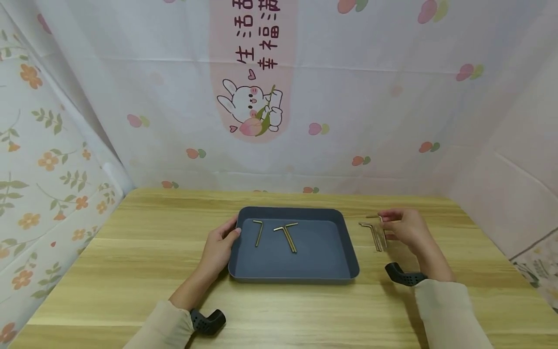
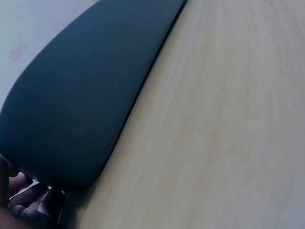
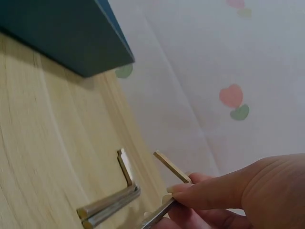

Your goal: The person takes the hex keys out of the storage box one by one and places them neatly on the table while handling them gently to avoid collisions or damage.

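Note:
My right hand [image 1: 403, 227] pinches a brass-coloured hex key [image 3: 170, 166] between thumb and fingers, to the right of the tray. Its short arm sticks out past the fingertips in the right wrist view. Just left of it, two more hex keys [image 1: 374, 237] lie side by side on the table. The grey-blue tray [image 1: 294, 280] has my left hand [image 1: 220, 245] at its left side, thumb on the rim and fingers against the outer wall. Inside the tray, one hex key [image 1: 259, 233] lies toward the left, and two others [image 1: 287, 238] lie together nearer the middle.
The light wood table [image 1: 152, 242] carries the tray at its middle. Behind it hangs a pale cloth [image 1: 174, 106] with a rabbit print, and a floral cloth [image 1: 43, 194] hangs along the left side.

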Demonstrator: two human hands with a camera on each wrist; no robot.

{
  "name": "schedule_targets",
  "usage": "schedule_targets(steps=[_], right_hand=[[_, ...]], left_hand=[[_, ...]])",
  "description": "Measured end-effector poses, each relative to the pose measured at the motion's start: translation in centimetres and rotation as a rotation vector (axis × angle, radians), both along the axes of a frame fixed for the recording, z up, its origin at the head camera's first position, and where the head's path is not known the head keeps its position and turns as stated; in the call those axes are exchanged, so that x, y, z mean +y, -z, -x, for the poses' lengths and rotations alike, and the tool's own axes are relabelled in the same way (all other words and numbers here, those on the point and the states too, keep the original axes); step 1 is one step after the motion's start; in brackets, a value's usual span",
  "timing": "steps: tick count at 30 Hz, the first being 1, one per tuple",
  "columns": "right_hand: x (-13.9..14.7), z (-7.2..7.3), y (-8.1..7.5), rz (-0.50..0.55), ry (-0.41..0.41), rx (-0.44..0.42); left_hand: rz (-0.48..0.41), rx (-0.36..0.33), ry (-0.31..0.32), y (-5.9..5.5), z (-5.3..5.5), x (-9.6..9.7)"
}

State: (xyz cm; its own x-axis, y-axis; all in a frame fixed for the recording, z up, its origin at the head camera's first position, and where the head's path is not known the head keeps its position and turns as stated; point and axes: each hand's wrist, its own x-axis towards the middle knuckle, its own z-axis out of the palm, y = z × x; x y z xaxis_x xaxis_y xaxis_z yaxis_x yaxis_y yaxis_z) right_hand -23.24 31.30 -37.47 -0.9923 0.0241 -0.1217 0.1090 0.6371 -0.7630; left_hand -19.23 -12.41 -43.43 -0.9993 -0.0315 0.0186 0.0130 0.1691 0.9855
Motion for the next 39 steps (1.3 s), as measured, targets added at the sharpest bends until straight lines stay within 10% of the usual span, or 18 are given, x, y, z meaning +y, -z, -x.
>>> schedule_targets(steps=[39], right_hand=[[0.0,0.9,2.5,-0.11,0.032,-0.043]], left_hand=[[0.004,-0.026,0.004,-0.4,0.0,0.2]])
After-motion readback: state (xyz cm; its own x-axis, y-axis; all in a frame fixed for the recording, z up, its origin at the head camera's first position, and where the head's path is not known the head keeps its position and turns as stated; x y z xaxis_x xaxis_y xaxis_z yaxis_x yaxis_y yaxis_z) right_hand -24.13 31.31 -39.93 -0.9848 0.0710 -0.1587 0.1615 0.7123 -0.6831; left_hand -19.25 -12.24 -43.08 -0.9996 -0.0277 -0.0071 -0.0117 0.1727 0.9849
